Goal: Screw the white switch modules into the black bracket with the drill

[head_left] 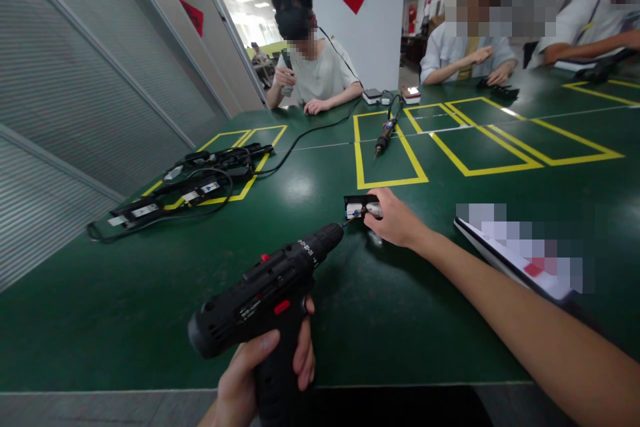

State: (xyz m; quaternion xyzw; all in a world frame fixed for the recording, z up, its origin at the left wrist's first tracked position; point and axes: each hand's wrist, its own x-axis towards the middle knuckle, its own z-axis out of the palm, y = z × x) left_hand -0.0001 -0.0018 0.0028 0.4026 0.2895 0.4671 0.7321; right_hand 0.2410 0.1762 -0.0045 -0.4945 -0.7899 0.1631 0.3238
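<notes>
A black cordless drill [270,287] with red switches is in my left hand [265,360], whose fingers wrap its handle. The drill points away and to the right, and its thin bit [349,220] reaches the small black-and-white part [354,209]. Whether the bit touches a screw there is too small to tell. My right hand [397,219] is closed on the right end of that part, at the table surface. The fingers hide some of the part.
Black power strips with cables [200,180] lie at the left. A soldering-iron-like tool [384,137] rests inside a yellow taped rectangle. A tablet-like device [515,253] lies right of my forearm. Several people sit across the green table [400,320].
</notes>
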